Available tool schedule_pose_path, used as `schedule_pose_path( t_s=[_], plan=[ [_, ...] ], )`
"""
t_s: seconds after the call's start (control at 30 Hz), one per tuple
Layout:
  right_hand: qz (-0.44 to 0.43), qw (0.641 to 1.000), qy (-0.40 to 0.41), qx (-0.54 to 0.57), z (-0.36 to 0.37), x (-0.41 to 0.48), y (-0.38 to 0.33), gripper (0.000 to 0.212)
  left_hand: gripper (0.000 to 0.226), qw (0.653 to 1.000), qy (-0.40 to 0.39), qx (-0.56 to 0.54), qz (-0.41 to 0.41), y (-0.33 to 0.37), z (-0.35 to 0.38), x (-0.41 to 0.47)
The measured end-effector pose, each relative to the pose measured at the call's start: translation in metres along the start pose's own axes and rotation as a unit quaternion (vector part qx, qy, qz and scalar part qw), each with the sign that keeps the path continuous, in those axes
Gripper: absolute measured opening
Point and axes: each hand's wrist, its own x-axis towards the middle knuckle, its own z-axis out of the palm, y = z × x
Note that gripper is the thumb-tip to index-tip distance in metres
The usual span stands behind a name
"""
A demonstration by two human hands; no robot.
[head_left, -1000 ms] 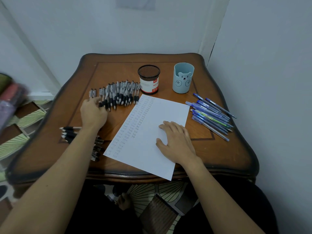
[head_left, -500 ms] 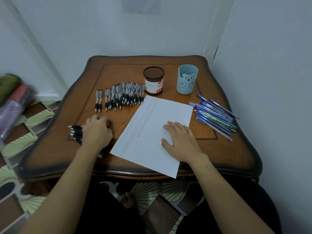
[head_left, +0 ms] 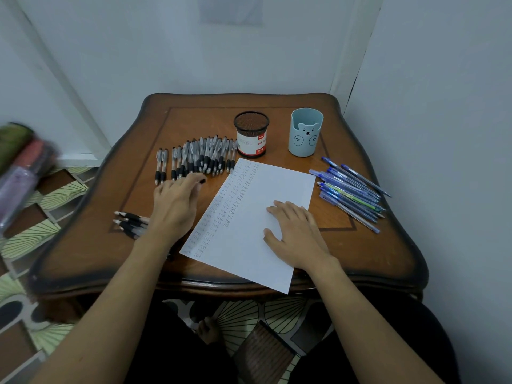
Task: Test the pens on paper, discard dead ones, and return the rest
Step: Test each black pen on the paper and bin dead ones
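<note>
Left hand (head_left: 174,205) at black pens (head_left: 206,157), right hand (head_left: 297,235) flat on paper (head_left: 277,184).

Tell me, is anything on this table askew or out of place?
Only the sheet of paper: it lies at an angle, and its near corner hangs over the front edge of the table. Nothing looks spilled or damaged.

Desk (head_left: 83,261): brown wood, wavy dark rim, thin inlaid frame line, set in the corner before me.
Walls (head_left: 443,106): pale grey-blue, with a lighter rectangular patch (head_left: 231,9) up high.
Floor (head_left: 41,236): tiles with green fans and brown squares.
Left edge: green, pink and purple shapes (head_left: 19,173), too blurred to name.
My foot (head_left: 207,331): bare, below the desk's near edge.
</note>
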Motion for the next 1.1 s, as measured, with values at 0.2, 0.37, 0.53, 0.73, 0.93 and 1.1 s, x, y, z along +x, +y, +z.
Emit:
schedule_pose_path(
  t_s=[0.2, 0.37, 0.53, 0.73, 0.93, 1.1],
  plan=[
    [0.0, 1.0, 0.003, 0.005, 0.0, 0.0, 0.001, 0.055, 0.063, 0.993, -0.059, -0.057, 0.083, 0.022, -0.003, 0.005],
    [0.001, 1.0, 0.002, 0.003, 0.001, 0.001, 0.001, 0.058, 0.049, 0.99, 0.008, -0.118, 0.08, 0.038, 0.001, 0.002],
    [0.001, 1.0, 0.006, 0.005, 0.002, 0.0, 0.001, 0.057, 0.042, 0.98, 0.025, -0.189, 0.048, 0.053, 0.005, -0.001],
    [0.0, 1.0, -0.003, -0.002, 0.001, 0.0, 0.001, 0.06, 0.045, 0.988, 0.06, -0.135, 0.05, 0.049, 0.018, 0.005],
    [0.004, 1.0, -0.003, -0.005, 0.001, 0.0, 0.001, 0.055, 0.036, 0.884, 0.047, -0.449, -0.123, 0.046, 0.026, 0.002],
    [0.002, 1.0, 0.001, -0.005, 0.002, 0.0, 0.001, 0.055, 0.059, 0.833, -0.005, -0.51, -0.213, 0.036, 0.034, -0.005]
  ],
)
